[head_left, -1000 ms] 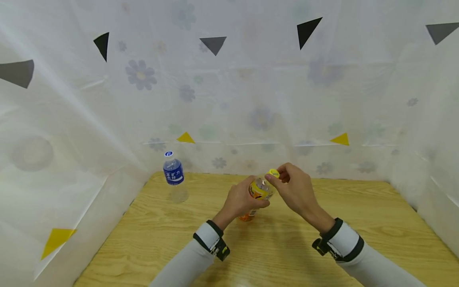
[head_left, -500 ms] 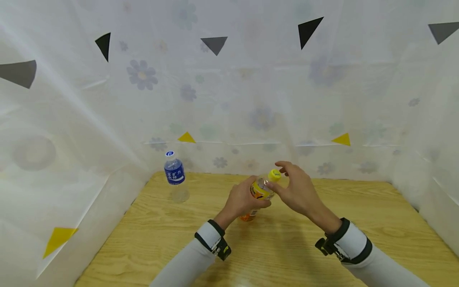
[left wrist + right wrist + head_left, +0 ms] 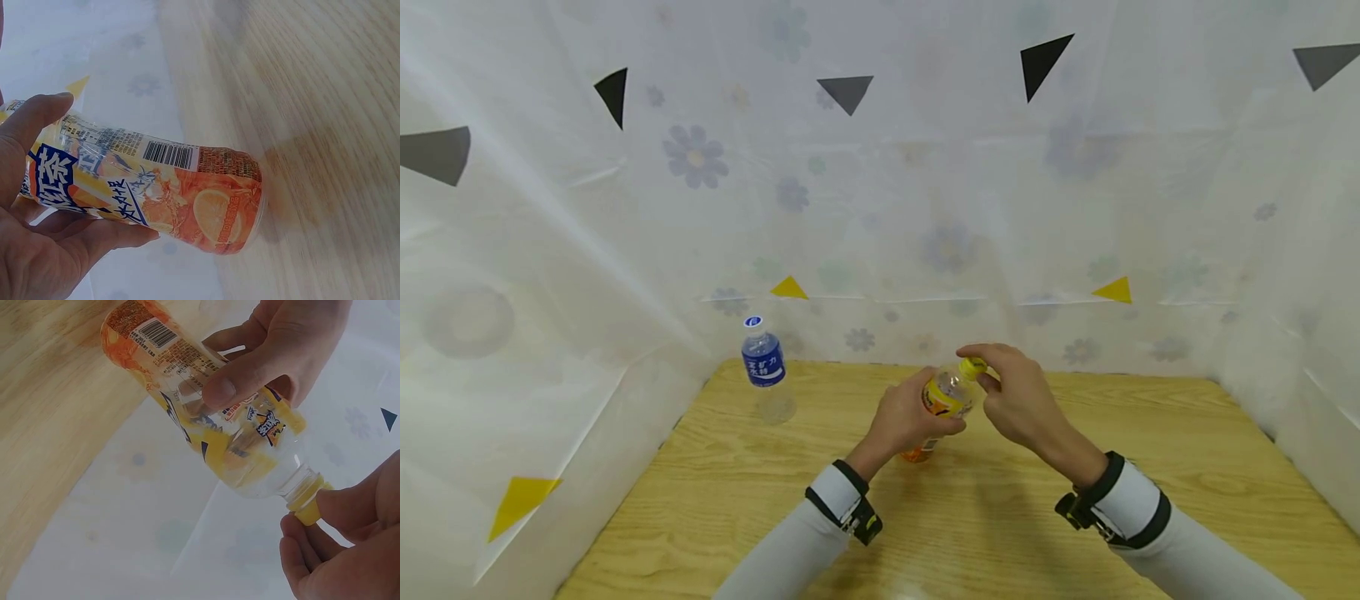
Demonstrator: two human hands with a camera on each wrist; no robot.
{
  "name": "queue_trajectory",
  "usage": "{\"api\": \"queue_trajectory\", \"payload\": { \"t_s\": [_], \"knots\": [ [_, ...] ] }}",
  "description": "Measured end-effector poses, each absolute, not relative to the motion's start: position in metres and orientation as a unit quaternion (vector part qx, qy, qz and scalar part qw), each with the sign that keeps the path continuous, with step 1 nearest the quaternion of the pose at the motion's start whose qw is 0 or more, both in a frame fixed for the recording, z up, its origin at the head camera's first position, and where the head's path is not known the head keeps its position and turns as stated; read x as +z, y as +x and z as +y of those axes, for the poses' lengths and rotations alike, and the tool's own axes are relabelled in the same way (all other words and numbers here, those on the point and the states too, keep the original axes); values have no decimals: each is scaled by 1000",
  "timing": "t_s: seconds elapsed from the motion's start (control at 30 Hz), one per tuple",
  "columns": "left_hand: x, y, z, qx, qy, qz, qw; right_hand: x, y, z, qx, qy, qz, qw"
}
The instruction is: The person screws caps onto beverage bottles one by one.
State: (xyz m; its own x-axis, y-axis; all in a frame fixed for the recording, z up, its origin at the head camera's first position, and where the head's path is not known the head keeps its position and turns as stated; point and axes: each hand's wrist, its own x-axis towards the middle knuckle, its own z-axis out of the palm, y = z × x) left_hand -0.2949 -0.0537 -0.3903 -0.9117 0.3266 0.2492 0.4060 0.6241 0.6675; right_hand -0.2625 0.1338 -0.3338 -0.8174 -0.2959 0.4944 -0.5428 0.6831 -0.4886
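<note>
My left hand [image 3: 907, 419] grips the middle of a clear bottle [image 3: 946, 395] with a yellow and orange label, tilted with its neck up to the right. Thumb and fingers of my right hand [image 3: 1024, 402] pinch the yellow cap [image 3: 973, 367] at the neck. In the right wrist view the cap [image 3: 307, 509] sits on the bottle neck, between the thumb and fingers of the right hand [image 3: 353, 540]. The left wrist view has the left hand [image 3: 47, 231] round the label, and the orange lower end of the bottle [image 3: 219, 209] near the wooden surface.
A second clear bottle [image 3: 764, 363] with a blue label and white cap stands upright at the back left of the wooden table [image 3: 715, 500]. Pale flowered sheeting [image 3: 925, 208] with coloured triangles rises behind and at both sides.
My right fingers have come off the yellow cap, spread beside it, and closed round it again. The left hand and the tilted bottle have barely moved.
</note>
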Motion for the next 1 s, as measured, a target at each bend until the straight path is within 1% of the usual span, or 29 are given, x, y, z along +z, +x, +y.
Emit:
{"api": "queue_trajectory", "payload": {
  "t_s": [0.37, 0.8, 1.0],
  "knots": [
    [-392, -296, -54, -380, -207, -900, 56, -336, -263, 133, 320, 226, -897, 204],
    [-394, -297, -53, -386, -208, -897, 57, -339, -267, 132, 293, 225, -897, 240],
    [-393, -298, -53, -380, -203, -900, 60, -339, -271, 131, 289, 221, -898, 249]
  ]
}}
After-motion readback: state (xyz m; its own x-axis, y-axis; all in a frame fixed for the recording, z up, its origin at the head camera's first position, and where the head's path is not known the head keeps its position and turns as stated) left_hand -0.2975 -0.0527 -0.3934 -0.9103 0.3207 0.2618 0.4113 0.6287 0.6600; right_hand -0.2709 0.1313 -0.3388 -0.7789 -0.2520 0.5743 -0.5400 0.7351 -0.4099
